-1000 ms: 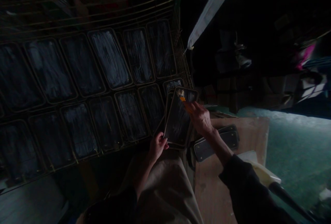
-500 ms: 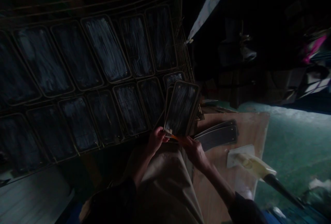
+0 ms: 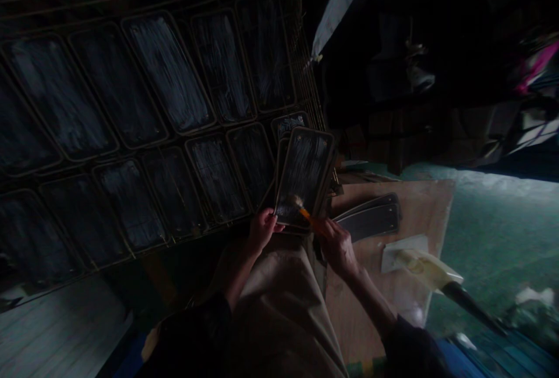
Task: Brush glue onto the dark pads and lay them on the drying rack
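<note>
My left hand (image 3: pixel 261 229) grips the lower left corner of a dark framed slate (image 3: pixel 305 169), held tilted over a small stack of similar slates. My right hand (image 3: pixel 338 247) is closed on a small brush with an orange handle (image 3: pixel 305 214). Its pale bristles touch the slate's lower part, where whitish streaks show. My lap in light trousers (image 3: pixel 279 308) lies below both hands.
Several coated slates (image 3: pixel 166 69) lie in rows on a wire rack (image 3: pixel 305 81) to the left. A wooden board (image 3: pixel 419 203) on the right carries more dark slates (image 3: pixel 371 223) and a pale container on a white sheet (image 3: pixel 421 264). A white cloth strip (image 3: pixel 338 5) hangs above.
The brush went from the slate's top down to its bottom edge, then back up a little. My left hand kept its hold on the slate's corner. The view shifted slightly.
</note>
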A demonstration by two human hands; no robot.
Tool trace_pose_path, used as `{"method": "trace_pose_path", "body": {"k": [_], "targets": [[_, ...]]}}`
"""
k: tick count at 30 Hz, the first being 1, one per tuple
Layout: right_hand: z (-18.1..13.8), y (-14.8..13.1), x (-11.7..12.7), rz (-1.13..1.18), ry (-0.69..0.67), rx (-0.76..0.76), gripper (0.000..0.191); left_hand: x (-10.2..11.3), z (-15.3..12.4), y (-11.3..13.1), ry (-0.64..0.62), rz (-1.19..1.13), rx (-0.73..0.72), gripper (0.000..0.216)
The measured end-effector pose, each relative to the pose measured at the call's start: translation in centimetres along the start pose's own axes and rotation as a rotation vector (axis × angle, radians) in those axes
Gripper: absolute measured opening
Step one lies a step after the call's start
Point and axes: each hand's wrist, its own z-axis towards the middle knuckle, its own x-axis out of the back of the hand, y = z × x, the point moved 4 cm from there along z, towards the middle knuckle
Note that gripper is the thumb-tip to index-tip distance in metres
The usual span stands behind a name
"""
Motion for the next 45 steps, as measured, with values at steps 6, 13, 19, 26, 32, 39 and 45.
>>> {"method": "trace_pose_path", "body": {"k": [6,13,19,26,32,39,45], "targets": [[-3.3,1.6,0.0,0.146,-0.024,-0.176,0.023,0.1,0.3,-0.6,-0.002,0.062,-0.020,0.022],[-2.5,2.9,2.2,0.103,0.070,-0.166,0.024,0.1,0.4,-0.3,0.014,0.168,-0.075,0.019],[-1.1,3.1,2.7,0.102,0.015,-0.142,0.024,0.0,0.3,0.3,0.011,0.243,-0.089,0.017],[6.1,4.0,7.3,-0.077,0.408,-0.010,0.025,-0.2,0.4,0.4,0.012,0.220,-0.111,0.025],[5.1,1.5,3.6,0.119,0.170,-0.032,0.024,-0.5,0.3,0.5,0.024,0.192,-0.113,0.029],[8.0,4.2,1.6,0.352,0.194,-0.161,0.029,-0.3,0.7,0.3,0.047,0.248,-0.089,0.028],[13.4,6.1,4.3,0.334,0.515,-0.195,0.028,-0.5,0.5,0.8,0.040,0.244,-0.124,0.026]]}}
